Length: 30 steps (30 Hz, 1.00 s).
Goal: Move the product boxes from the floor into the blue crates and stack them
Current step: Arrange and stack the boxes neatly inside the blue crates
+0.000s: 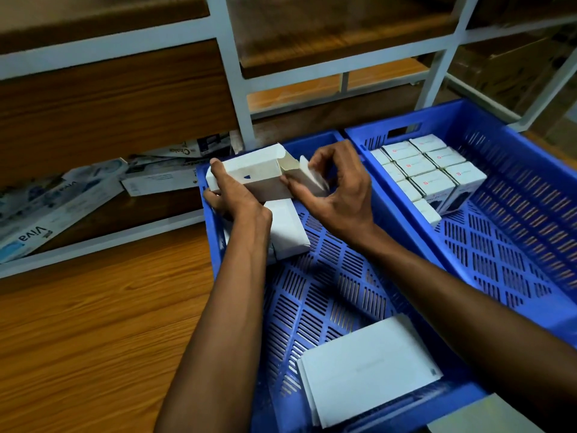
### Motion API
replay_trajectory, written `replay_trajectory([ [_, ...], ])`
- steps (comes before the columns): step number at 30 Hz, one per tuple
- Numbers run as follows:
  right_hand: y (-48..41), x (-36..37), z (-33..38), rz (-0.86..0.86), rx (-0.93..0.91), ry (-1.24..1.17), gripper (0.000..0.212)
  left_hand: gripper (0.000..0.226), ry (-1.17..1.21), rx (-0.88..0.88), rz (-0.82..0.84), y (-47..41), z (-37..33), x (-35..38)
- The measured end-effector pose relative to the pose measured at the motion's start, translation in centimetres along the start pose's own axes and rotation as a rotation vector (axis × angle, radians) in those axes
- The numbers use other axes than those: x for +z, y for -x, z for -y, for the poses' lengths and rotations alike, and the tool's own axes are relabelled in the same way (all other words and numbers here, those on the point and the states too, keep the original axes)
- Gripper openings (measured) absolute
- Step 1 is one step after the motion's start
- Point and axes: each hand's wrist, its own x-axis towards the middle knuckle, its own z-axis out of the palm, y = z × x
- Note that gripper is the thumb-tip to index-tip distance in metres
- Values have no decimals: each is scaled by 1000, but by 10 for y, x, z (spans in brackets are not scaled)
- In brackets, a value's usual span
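- Head view: the person holds a white product box (249, 178) above the far-left corner of the near blue crate (343, 276), so it is in the air, not yet set down.
- The left hand (232, 195) is wrapped around the box's left end, thumb on top and fingers underneath, gripping it firmly.
- The right hand (337, 185) works at the box's open right end: thumb and fingertips pinch the loose end flap (309, 176), the other fingers curled above it.
- The step in hand looks like closing the box before stacking it, rather than carrying it over from the floor.
- The box's long axis runs left to right across the view, tilted slightly up toward the far right; its open end points right, toward the second blue crate (515, 189).
- A small blue triangle mark sits on the box's top face, pointing right.
- Directly below lies another white box (287, 226) on the crate floor, and flat white packets (368, 367) rest at the near end.
- The second crate already holds a tidy block of small white boxes (427, 170).
- The next move likely calls for tucking the flap fully in, then lowering the box level beside or on the one beneath, edges aligned so the stack sits square.
- More cartons (56, 207) lie under the shelf (125, 98) at left.
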Motion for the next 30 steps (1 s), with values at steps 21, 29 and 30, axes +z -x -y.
replay_trajectory([
  [21,-5,-5,10,2,304,-225,34,14,101,221,124,10,-2,4],
  [29,2,-6,9,6,213,-175,45,13,92,199,160,11,-2,1],
  [30,3,-5,8,5,200,-147,48,13,93,206,160,11,-1,2],
])
